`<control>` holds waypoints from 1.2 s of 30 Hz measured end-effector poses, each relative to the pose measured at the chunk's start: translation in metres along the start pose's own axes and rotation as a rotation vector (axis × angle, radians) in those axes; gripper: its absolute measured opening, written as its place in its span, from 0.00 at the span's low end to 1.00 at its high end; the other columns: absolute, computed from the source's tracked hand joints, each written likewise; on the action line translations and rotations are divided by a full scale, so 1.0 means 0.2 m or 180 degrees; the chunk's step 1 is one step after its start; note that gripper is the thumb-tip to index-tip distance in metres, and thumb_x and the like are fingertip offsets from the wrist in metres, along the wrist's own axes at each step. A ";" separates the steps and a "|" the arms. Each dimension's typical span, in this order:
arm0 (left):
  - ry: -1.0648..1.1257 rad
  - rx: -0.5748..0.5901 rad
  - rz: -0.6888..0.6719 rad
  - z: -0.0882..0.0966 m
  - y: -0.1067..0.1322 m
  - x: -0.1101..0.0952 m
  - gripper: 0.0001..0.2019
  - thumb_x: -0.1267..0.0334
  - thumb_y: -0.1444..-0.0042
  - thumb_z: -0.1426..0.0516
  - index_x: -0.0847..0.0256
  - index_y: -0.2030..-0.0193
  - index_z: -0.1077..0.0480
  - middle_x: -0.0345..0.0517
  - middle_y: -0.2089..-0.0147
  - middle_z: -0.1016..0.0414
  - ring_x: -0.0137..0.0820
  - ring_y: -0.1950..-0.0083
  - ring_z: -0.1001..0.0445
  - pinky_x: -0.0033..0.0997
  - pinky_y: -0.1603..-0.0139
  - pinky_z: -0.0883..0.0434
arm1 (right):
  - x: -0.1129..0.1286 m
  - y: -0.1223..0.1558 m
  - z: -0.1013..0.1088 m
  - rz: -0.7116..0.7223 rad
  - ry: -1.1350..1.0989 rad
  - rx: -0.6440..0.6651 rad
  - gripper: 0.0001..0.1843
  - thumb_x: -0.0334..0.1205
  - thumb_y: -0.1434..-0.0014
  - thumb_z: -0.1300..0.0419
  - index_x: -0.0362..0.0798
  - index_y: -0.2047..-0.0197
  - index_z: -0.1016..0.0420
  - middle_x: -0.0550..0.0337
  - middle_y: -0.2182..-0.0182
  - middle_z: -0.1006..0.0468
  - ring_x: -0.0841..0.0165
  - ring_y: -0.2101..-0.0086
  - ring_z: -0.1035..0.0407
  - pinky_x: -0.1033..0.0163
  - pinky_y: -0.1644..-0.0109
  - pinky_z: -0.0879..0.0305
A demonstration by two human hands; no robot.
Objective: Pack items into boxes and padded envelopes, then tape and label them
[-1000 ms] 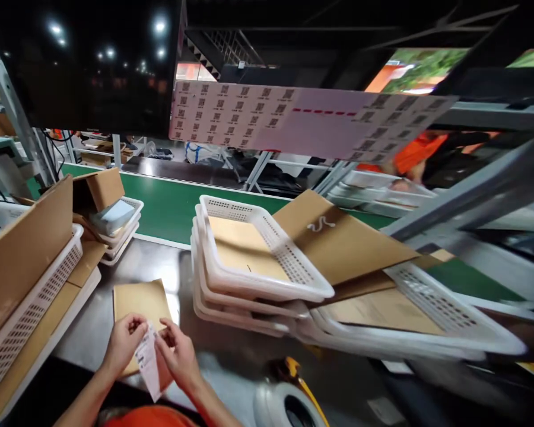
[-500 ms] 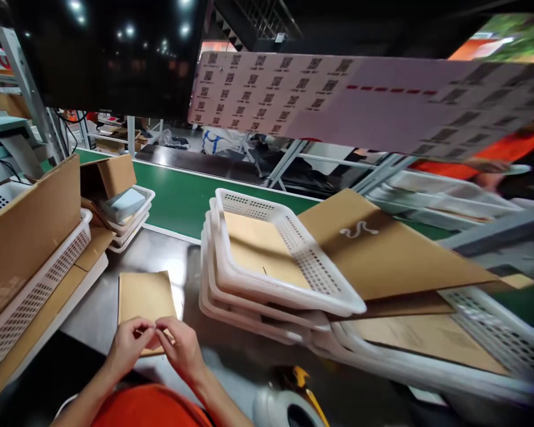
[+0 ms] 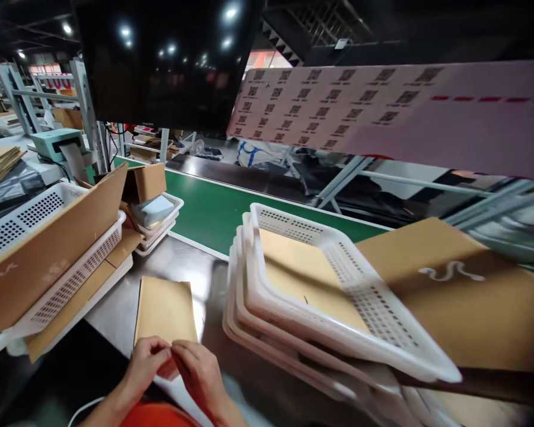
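Left grip (image 3: 148, 363), right grip (image 3: 200, 370) narrow, seemingly pinching thin slip (image 3: 168, 370) between them; kraft envelope (image 3: 165, 305) extends beyond.

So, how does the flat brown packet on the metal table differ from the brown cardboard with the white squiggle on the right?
Size: the packet looks much smaller than the cardboard.
Marking: the packet's visible face looks plain; the cardboard bears a white squiggle.
Place: the left hand and right hand overlap the packet in view; neither is near the cardboard.
Shared: both items are brown and flat-faced.
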State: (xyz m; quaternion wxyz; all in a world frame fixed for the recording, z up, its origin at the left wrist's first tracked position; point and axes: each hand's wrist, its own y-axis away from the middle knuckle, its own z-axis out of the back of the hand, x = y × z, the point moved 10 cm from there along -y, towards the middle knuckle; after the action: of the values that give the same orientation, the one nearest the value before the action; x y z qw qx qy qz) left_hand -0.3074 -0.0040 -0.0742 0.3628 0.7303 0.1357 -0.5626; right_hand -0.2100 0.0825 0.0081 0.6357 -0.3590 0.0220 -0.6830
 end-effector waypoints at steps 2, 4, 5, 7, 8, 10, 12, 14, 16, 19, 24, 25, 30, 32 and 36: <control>0.0011 -0.0074 0.0083 0.01 0.02 0.01 0.15 0.51 0.54 0.33 0.63 0.71 0.20 0.41 0.75 0.24 0.32 0.71 0.30 0.32 0.66 0.36 | 0.01 0.01 -0.01 -0.0017 -0.0006 0.0087 0.13 0.36 0.28 0.44 0.53 0.53 0.17 0.54 0.62 0.11 0.63 0.64 0.17 0.61 0.61 0.22; 0.0116 -0.0101 0.0209 0.01 0.04 0.03 0.14 0.53 0.55 0.32 0.63 0.72 0.20 0.40 0.76 0.25 0.31 0.72 0.31 0.32 0.66 0.36 | 0.03 0.02 -0.02 0.0019 0.0071 0.0108 0.13 0.35 0.28 0.45 0.53 0.55 0.17 0.55 0.64 0.12 0.63 0.67 0.18 0.61 0.63 0.24; 0.0210 -0.0111 0.0277 0.00 0.05 0.04 0.13 0.53 0.55 0.32 0.63 0.72 0.20 0.39 0.76 0.26 0.30 0.72 0.31 0.32 0.65 0.36 | 0.04 0.03 -0.02 0.0060 0.0136 0.0097 0.13 0.35 0.28 0.45 0.53 0.56 0.17 0.56 0.65 0.12 0.63 0.67 0.18 0.61 0.64 0.25; 0.0427 -0.0100 0.0410 0.00 0.07 0.05 0.13 0.54 0.58 0.31 0.63 0.73 0.21 0.39 0.77 0.26 0.30 0.71 0.31 0.32 0.64 0.36 | 0.07 0.03 -0.02 0.0149 0.0259 0.0080 0.13 0.34 0.29 0.45 0.53 0.56 0.18 0.56 0.64 0.12 0.63 0.68 0.19 0.61 0.65 0.26; 0.0514 -0.0084 0.0471 -0.01 0.08 0.06 0.14 0.54 0.59 0.30 0.63 0.74 0.21 0.39 0.77 0.26 0.30 0.71 0.31 0.32 0.64 0.36 | 0.08 0.04 -0.02 0.0171 0.0281 0.0081 0.13 0.33 0.29 0.45 0.53 0.56 0.18 0.56 0.63 0.12 0.63 0.68 0.19 0.61 0.64 0.26; 0.0622 -0.0017 0.0559 -0.01 0.10 0.06 0.15 0.54 0.61 0.29 0.64 0.74 0.21 0.38 0.77 0.26 0.29 0.71 0.31 0.31 0.65 0.37 | 0.08 0.04 -0.03 0.0128 0.0168 0.0112 0.12 0.33 0.29 0.45 0.52 0.56 0.20 0.55 0.62 0.12 0.64 0.67 0.19 0.62 0.63 0.26; 0.0625 0.0142 0.0621 -0.02 0.12 0.06 0.17 0.52 0.61 0.28 0.64 0.73 0.21 0.38 0.76 0.27 0.28 0.71 0.31 0.30 0.66 0.37 | 0.07 0.04 -0.03 -0.0067 -0.0188 0.0159 0.10 0.32 0.31 0.45 0.52 0.58 0.23 0.56 0.63 0.14 0.65 0.66 0.20 0.63 0.62 0.26; 0.0588 0.0371 0.0756 -0.04 0.14 0.07 0.20 0.48 0.60 0.27 0.64 0.71 0.21 0.38 0.75 0.26 0.28 0.71 0.30 0.30 0.65 0.35 | 0.05 0.05 -0.02 -0.0254 -0.0616 0.0186 0.08 0.31 0.33 0.45 0.52 0.59 0.26 0.56 0.64 0.16 0.66 0.65 0.22 0.64 0.60 0.26; 0.0576 0.0644 0.0998 -0.07 0.16 0.10 0.22 0.46 0.61 0.27 0.63 0.68 0.22 0.39 0.73 0.25 0.30 0.69 0.27 0.31 0.64 0.31 | 0.07 0.06 0.00 -0.0255 -0.0853 0.0228 0.07 0.31 0.35 0.45 0.52 0.60 0.28 0.56 0.64 0.18 0.66 0.63 0.24 0.63 0.59 0.26; 0.0436 0.0768 0.1261 -0.09 0.19 0.17 0.19 0.50 0.61 0.28 0.61 0.71 0.26 0.37 0.75 0.27 0.30 0.71 0.28 0.31 0.65 0.31 | 0.12 0.10 0.00 -0.0020 -0.0703 0.0338 0.05 0.33 0.36 0.43 0.52 0.59 0.27 0.53 0.61 0.19 0.64 0.61 0.25 0.62 0.59 0.27; -0.0064 0.0634 0.0970 -0.07 0.20 0.19 0.17 0.53 0.58 0.30 0.59 0.77 0.32 0.33 0.79 0.32 0.25 0.77 0.35 0.27 0.73 0.42 | 0.16 0.22 -0.03 0.0028 -0.0302 0.0377 0.03 0.38 0.36 0.40 0.53 0.60 0.24 0.55 0.57 0.19 0.64 0.62 0.27 0.61 0.59 0.30; 0.0016 0.0722 0.1018 -0.08 0.22 0.20 0.17 0.52 0.57 0.30 0.60 0.75 0.30 0.35 0.78 0.30 0.26 0.76 0.33 0.26 0.73 0.42 | 0.15 0.24 -0.04 -0.0035 -0.0317 0.0376 0.04 0.38 0.35 0.40 0.54 0.59 0.23 0.56 0.57 0.20 0.64 0.62 0.27 0.62 0.59 0.30; 0.0378 0.1158 0.1324 -0.10 0.30 0.23 0.18 0.51 0.57 0.28 0.65 0.69 0.21 0.42 0.73 0.24 0.28 0.72 0.27 0.28 0.68 0.34 | 0.13 0.31 -0.05 -0.0219 -0.0601 0.0442 0.08 0.40 0.32 0.40 0.55 0.55 0.19 0.54 0.56 0.21 0.63 0.59 0.26 0.61 0.57 0.28; 0.0273 0.1049 0.1408 -0.08 0.30 0.26 0.17 0.53 0.59 0.28 0.64 0.71 0.22 0.40 0.75 0.25 0.28 0.73 0.29 0.29 0.68 0.32 | 0.13 0.31 -0.06 -0.0164 -0.0726 0.0428 0.08 0.42 0.31 0.40 0.55 0.56 0.18 0.54 0.57 0.21 0.63 0.59 0.25 0.60 0.57 0.27; -0.0514 0.0840 0.1109 -0.06 0.25 0.34 0.10 0.55 0.52 0.37 0.60 0.72 0.27 0.36 0.77 0.30 0.28 0.75 0.33 0.28 0.72 0.37 | 0.15 0.32 -0.06 -0.0051 -0.0857 0.0422 0.07 0.43 0.31 0.40 0.55 0.56 0.20 0.53 0.56 0.19 0.61 0.58 0.24 0.58 0.56 0.26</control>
State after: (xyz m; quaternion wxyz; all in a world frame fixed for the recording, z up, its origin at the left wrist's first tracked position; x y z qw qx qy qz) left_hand -0.2454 -0.0451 -0.1165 0.3655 0.7365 -0.0967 -0.5609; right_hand -0.1601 0.0393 -0.0189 0.6498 -0.4048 -0.1114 -0.6337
